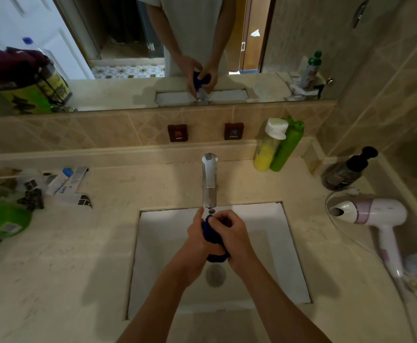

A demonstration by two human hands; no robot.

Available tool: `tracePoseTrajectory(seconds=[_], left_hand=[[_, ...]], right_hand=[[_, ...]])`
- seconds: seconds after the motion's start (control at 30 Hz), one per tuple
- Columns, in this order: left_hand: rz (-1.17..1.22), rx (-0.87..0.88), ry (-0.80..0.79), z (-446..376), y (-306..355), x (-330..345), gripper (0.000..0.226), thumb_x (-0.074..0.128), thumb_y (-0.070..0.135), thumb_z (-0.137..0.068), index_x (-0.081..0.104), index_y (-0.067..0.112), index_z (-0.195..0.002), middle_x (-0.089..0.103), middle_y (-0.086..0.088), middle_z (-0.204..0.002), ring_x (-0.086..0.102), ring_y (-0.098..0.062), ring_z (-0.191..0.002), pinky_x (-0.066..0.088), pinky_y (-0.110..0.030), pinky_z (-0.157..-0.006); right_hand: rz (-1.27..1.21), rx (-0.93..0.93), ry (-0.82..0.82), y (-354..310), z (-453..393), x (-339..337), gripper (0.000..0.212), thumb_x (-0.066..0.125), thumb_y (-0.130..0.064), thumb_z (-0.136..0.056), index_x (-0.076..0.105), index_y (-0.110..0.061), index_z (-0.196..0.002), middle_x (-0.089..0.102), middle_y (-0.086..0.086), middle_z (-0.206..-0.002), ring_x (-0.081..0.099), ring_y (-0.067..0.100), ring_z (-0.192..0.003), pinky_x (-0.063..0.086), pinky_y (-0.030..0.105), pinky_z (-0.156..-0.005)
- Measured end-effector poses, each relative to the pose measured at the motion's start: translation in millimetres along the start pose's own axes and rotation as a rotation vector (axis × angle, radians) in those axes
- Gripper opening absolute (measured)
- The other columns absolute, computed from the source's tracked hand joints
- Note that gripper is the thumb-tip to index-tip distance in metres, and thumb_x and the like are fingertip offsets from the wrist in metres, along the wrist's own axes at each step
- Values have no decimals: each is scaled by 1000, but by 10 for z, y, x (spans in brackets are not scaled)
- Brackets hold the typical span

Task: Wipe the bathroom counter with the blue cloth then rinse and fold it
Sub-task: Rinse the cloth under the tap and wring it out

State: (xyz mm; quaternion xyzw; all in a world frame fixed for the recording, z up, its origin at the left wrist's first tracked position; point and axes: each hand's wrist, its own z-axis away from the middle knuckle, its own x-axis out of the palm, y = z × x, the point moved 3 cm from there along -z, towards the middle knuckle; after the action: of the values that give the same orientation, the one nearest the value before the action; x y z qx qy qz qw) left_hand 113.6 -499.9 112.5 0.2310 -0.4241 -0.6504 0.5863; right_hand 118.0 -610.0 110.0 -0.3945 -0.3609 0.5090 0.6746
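Observation:
The blue cloth [212,235] is bunched into a wad between both my hands, over the white sink basin [271,256]. My left hand [197,240] grips it from the left and my right hand [233,233] wraps over it from the right. Both sit just under the spout of the chrome tap [209,179]. Most of the cloth is hidden by my fingers. I cannot tell whether water is running. The beige counter [78,256] surrounds the basin.
Yellow and green bottles [276,147] stand at the back right, with a dark pump bottle [346,172] and a white hairdryer [375,214] on the right. Tubes and toiletries [63,181] and a green container [1,219] crowd the left. The drain [216,276] lies below my hands.

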Motion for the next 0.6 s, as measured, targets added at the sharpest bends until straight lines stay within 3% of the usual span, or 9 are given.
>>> tracePoseTrajectory(seconds=[0.13,0.23,0.3,0.4,0.5,0.6], left_hand=[[-98,-37,-102,79,77,133,86,75,-12,-62,48,31,-131,66,-3,-120,69,-21,-106,61,-44,-84],[-219,-39,-183,111,116,166,75,75,-14,-62,53,26,-122,68,-4,-113,70,-23,-103,60,-43,-87],[-239,-55,-210,115,115,137,67,73,-15,-61,59,18,-117,70,-9,-107,69,-29,-102,59,-46,-88],[-209,-135,-169,82,67,70,45,70,-16,-65,64,8,-103,70,-10,-92,68,-21,-80,58,-33,-72],[-189,-141,-33,4,102,-7,28,65,-12,-76,66,6,-99,69,-7,-79,62,-14,-67,49,-25,-59],[-270,-116,16,-78,184,-36,21,66,-10,-76,68,5,-92,67,-5,-68,59,-13,-61,45,-24,-54]], right_hand=[[134,-93,-9,-75,4,13,25,66,-11,-89,73,-30,-104,71,-11,-109,64,9,-104,57,31,-90],[216,-169,-54,-121,10,-23,28,58,-1,-88,76,-21,-98,72,-15,-104,63,-4,-99,49,19,-87],[273,-216,-78,-150,-8,-24,25,56,0,-89,73,-16,-95,71,-12,-101,61,-4,-97,46,14,-85],[425,-307,-176,-175,-26,57,18,56,-5,-91,70,-15,-96,69,-7,-102,60,0,-98,43,8,-85],[653,-401,-305,-225,-42,142,8,58,-24,-96,61,-16,-99,61,1,-101,56,8,-91,43,15,-79],[928,-380,-356,-305,-86,125,24,50,-48,-98,49,-24,-101,55,-1,-98,55,17,-86,49,29,-75]])
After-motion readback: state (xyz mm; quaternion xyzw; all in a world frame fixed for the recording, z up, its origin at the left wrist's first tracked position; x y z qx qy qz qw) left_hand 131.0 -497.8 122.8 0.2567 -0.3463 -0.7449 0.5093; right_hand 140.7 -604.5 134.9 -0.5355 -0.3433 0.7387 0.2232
